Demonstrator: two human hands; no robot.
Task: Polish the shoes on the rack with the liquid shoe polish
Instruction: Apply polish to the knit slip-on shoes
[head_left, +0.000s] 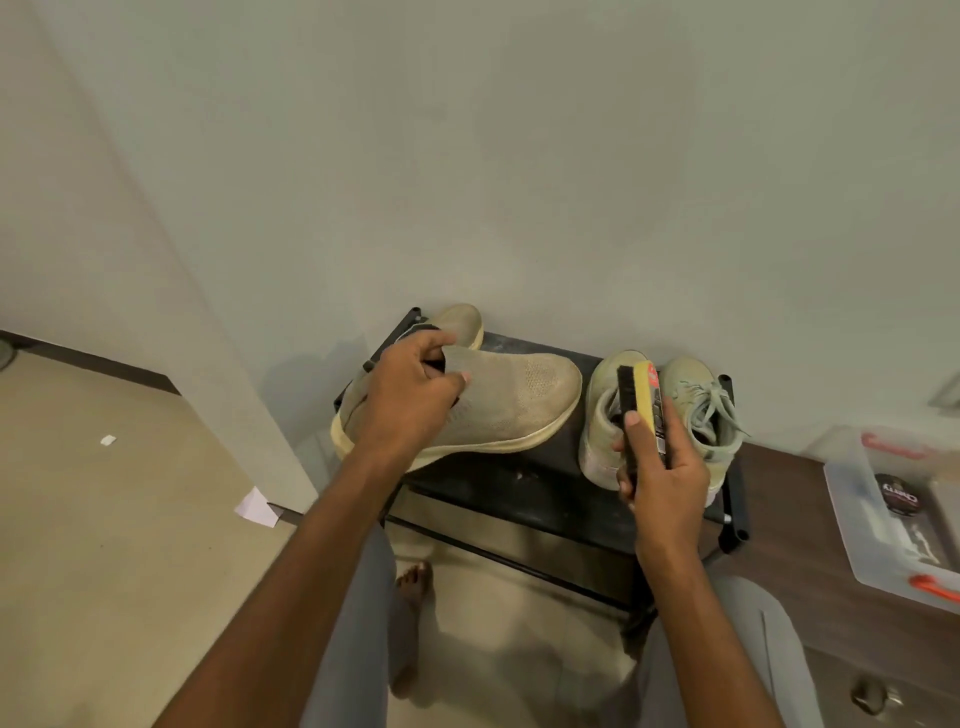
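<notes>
Currently logged, as I read it from the head view:

Rack: black shoe rack (524, 488) against the wall, top shelf carrying the shoes.
Left hand: my left hand (410, 395) is closed on the collar of a beige knit slip-on shoe (509, 400), fingers hooked into the opening, shoe tilted with its toe pointing right over the shelf.
Second slip-on: its mate (462, 322) sits behind, toe toward the wall, mostly hidden.
Right hand: my right hand (665, 467) is wrapped around a shoe brush (636, 405), dark bristles facing left, yellow back facing right.
Laced pair: two pale green sneakers (696, 410) stand on the right end of the shelf, just behind the brush.
Polish: I cannot pick out a liquid polish bottle; a round tin (898, 496) lies in a clear plastic box (852, 525) on the desk (795, 525) at right.
Step in hand: I judge it to be brushing the slip-on.
Method note: keep the collar grip firm so the knit stays taut, bring bristles flat to the upper, stroke lightly toe to heel, avoid scrubbing the pale sole edge.
Risk: soft knit may snag under hard pressure.
</notes>
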